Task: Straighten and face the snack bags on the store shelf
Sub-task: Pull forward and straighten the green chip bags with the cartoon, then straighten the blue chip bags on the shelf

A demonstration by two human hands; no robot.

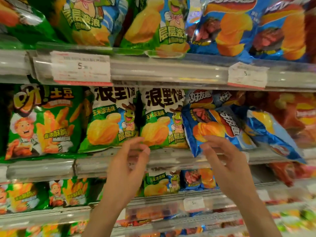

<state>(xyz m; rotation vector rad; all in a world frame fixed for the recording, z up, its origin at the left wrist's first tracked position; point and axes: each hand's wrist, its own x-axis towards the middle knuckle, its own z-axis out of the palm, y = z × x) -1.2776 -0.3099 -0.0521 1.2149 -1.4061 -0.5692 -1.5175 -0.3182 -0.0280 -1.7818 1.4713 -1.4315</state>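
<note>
On the middle shelf (171,158) two green chip bags stand upright and face out, one (109,120) on the left and one (162,120) beside it. Right of them a blue chip bag (212,124) leans tilted, its lower corner hanging over the shelf lip. Another blue bag (270,132) lies slanted further right. My left hand (130,161) hovers with curled, parted fingers just below the second green bag, holding nothing. My right hand (224,154) is raised under the tilted blue bag, fingertips at its lower edge; a firm grip is not visible.
A green fries bag (42,122) stands at the left of the same shelf. Red bags (299,117) fill the far right. The upper shelf (171,69) carries green and blue bags and price tags (80,67). Lower shelves hold more snack bags.
</note>
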